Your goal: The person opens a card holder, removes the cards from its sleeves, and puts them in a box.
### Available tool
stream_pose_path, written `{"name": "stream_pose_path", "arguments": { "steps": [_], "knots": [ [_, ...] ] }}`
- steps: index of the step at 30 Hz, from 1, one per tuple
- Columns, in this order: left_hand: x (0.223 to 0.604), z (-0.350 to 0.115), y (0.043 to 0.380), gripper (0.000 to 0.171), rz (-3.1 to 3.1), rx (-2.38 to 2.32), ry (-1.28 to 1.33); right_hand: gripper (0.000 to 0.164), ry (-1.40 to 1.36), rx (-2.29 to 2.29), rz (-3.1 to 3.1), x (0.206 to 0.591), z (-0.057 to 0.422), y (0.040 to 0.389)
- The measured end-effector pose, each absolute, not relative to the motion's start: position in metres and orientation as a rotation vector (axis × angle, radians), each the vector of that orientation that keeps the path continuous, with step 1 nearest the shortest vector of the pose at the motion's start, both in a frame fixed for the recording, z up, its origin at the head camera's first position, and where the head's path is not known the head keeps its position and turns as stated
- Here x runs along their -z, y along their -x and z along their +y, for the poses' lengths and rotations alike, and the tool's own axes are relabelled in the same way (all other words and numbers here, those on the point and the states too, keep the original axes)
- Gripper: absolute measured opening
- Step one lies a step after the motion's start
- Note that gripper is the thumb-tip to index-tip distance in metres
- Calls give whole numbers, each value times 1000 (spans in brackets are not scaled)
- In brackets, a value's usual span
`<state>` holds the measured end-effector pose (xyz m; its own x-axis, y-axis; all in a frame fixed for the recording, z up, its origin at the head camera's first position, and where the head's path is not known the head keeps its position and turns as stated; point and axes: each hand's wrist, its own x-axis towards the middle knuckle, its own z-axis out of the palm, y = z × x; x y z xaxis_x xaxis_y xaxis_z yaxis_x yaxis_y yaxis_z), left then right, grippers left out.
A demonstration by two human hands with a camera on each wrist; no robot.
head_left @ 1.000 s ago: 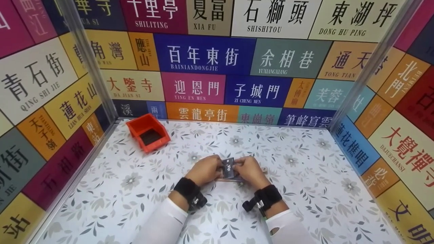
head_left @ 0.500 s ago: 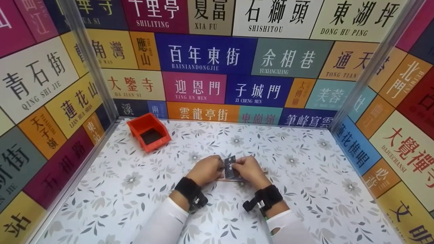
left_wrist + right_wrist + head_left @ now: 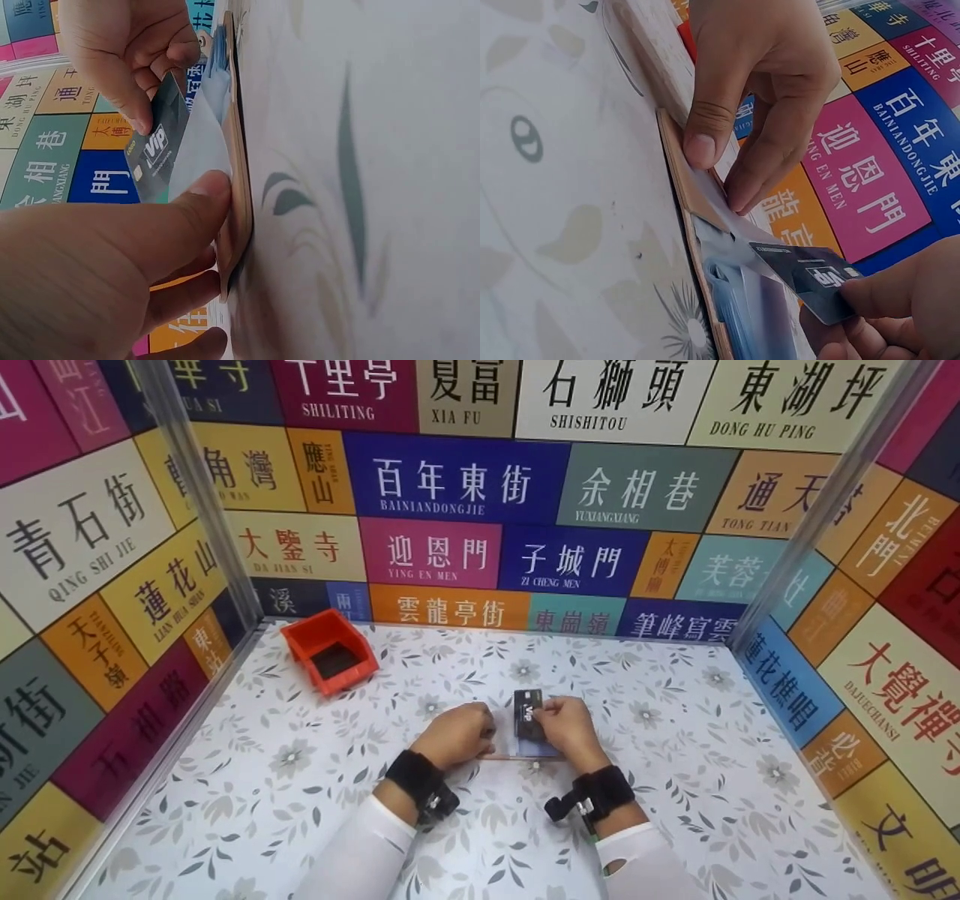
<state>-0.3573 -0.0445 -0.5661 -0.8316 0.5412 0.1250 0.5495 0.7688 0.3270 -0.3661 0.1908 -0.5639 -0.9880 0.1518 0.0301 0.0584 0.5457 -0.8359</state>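
Note:
A dark card [image 3: 527, 706] marked "VIP" is pinched between the thumb and fingers of my right hand [image 3: 571, 727], held tilted over a card holder. The holder [image 3: 238, 150] lies opened on the table, with a tan edge and several clear, bluish plastic sleeves [image 3: 759, 307]. My left hand [image 3: 457, 731] stays at the holder's left side. In the left wrist view its thumb presses on a lifted clear leaf [image 3: 201, 142], the other fingers behind it. In the right wrist view the card's end [image 3: 769, 251] comes right at that leaf's edge.
An orange-red plastic bin [image 3: 330, 652] with something dark at its bottom stands at the back left. The table [image 3: 675, 810] wears a white leaf-and-flower cover. Panels with printed signs [image 3: 450, 480] wall in the back and both sides.
My right hand has moved right with the card, away from my left hand, and the card stands more upright in the head view. My left hand has barely moved.

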Motion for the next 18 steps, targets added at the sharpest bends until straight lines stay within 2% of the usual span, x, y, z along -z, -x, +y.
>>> {"name": "stream_pose_path", "arguments": {
  "steps": [9, 14, 18],
  "knots": [
    [561, -45, 360, 7, -2870, 630, 811, 12, 122, -1602, -2448, 563, 189, 367],
    [554, -43, 363, 23, -2765, 737, 692, 8, 45, -1739, -2380, 564, 184, 367],
    [548, -41, 364, 28, -2673, 955, 643, 5, -75, -1800, -2370, 564, 180, 366]
  ]
}}
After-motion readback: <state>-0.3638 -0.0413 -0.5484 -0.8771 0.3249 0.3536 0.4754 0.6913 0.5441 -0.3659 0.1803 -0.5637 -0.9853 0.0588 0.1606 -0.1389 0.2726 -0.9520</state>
